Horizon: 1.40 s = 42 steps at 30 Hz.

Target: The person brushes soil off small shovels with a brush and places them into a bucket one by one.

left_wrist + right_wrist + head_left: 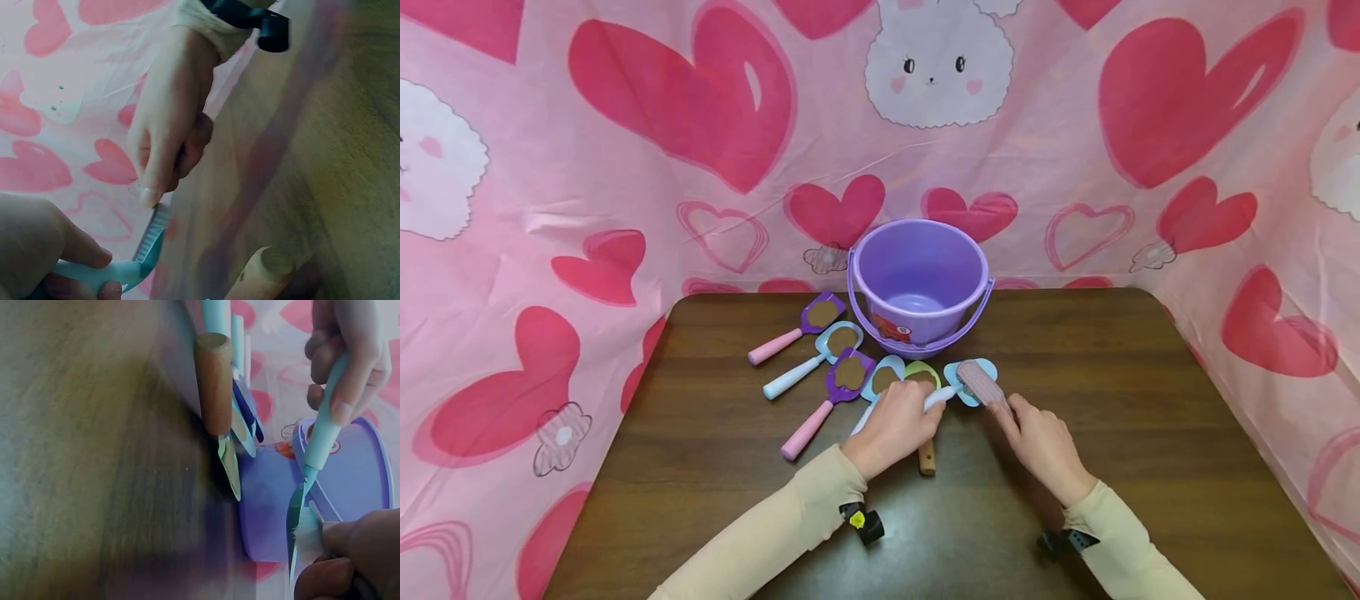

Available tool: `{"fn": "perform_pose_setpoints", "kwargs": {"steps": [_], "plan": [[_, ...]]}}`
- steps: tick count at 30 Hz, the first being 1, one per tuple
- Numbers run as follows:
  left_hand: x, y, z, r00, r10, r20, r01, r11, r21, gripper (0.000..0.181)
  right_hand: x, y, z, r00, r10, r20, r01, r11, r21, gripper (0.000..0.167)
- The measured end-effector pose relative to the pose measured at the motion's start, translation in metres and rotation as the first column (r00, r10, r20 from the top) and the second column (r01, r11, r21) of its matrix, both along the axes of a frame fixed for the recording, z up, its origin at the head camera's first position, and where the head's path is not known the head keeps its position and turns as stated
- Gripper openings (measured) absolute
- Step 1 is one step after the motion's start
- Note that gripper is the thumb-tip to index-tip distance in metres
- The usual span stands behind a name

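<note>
My left hand (901, 421) grips the pale handle (325, 437) of a small toy shovel with a light blue blade (990, 367). My right hand (1048, 446) holds a brush (981, 382) with a greyish-pink back, its fingers around the near end. The brush's pale bristles (150, 234) touch the shovel's blade, which the brush partly covers in the head view. Below the left hand lies a green shovel with a wooden handle (927, 460). Partly hidden behind that hand is another light blue shovel (887, 367).
A purple bucket (917, 329) with its handle lowered stands at the table's back. To the left lie a purple shovel with a pink handle (775, 346), a light blue shovel (792, 377) and another pink-handled shovel (807, 429). Brown patches show on their blades. A heart-patterned cloth (625, 158) surrounds the table.
</note>
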<state>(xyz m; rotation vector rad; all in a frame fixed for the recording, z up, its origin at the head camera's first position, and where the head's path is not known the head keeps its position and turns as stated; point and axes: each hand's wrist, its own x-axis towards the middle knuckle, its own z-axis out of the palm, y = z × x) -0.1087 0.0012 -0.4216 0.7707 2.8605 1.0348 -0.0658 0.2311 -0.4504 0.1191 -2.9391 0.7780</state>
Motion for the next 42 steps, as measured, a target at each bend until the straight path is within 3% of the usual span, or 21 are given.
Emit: {"fn": "perform_pose_setpoints", "kwargs": {"steps": [7,15,19,26,36,42], "plan": [[-0.001,0.000,-0.003,1.000,-0.005,0.000,0.005,1.000,-0.003,0.024,-0.001,-0.001,0.004,0.998,-0.011,0.059,0.015,0.998,-0.063,0.032],[-0.005,-0.005,0.005,1.000,-0.010,-0.014,0.010,1.000,-0.003,0.023,-0.001,0.005,0.008,0.995,0.083,0.051,-0.081,0.996,-0.038,0.031],[-0.005,-0.005,0.004,0.999,-0.037,0.012,0.037,0.999,-0.001,0.023,-0.004,0.006,0.005,0.998,0.056,0.042,-0.055,0.998,-0.019,0.030],[-0.003,-0.004,0.002,0.999,-0.026,0.020,0.026,0.999,-0.023,0.025,-0.004,0.003,0.004,0.990,0.017,0.141,-0.001,0.994,-0.111,0.031],[-0.005,-0.006,0.008,1.000,-0.025,0.002,0.025,0.999,-0.035,0.024,-0.002,-0.001,0.002,0.998,0.063,0.028,-0.062,0.997,-0.052,0.031],[-0.003,-0.006,0.008,0.999,-0.042,0.009,0.043,0.999,-0.015,0.023,-0.006,0.003,0.001,0.998,0.030,0.049,-0.026,0.997,-0.076,0.029]]}}
